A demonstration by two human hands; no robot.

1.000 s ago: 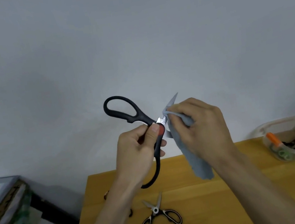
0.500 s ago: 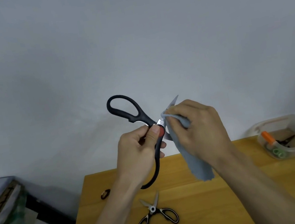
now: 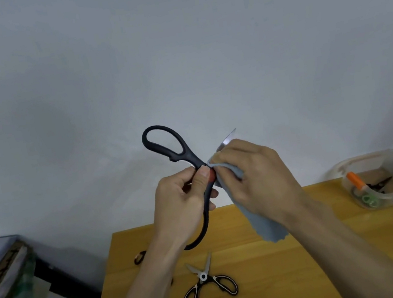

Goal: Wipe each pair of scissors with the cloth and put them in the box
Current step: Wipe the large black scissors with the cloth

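We hold the black scissors (image 3: 188,166) up in the air, well above the bench (image 3: 312,246), so both sides of the blades can be reached without the wood getting in the way. Our left hand (image 3: 185,208) grips them at the pivot, thumb pressed over the red spot and fingers curled round the lower handle; one loop sticks up and to the left, the other hangs down behind the wrist. Our right hand (image 3: 256,180) pinches the grey cloth (image 3: 263,223) around the blades just right of the pivot, fingers folded over it, with only the blade tip showing above the knuckles and the loose end of the cloth dangling toward the bench. Both forearms rise from the near edge and meet at the middle.

On the bench below lies a smaller pair of scissors (image 3: 207,284), blades slightly apart, waiting its turn, we judge. The clear box (image 3: 390,180) sits at the far right corner, already holding some orange-handled tools, within easy reach of the right hand.
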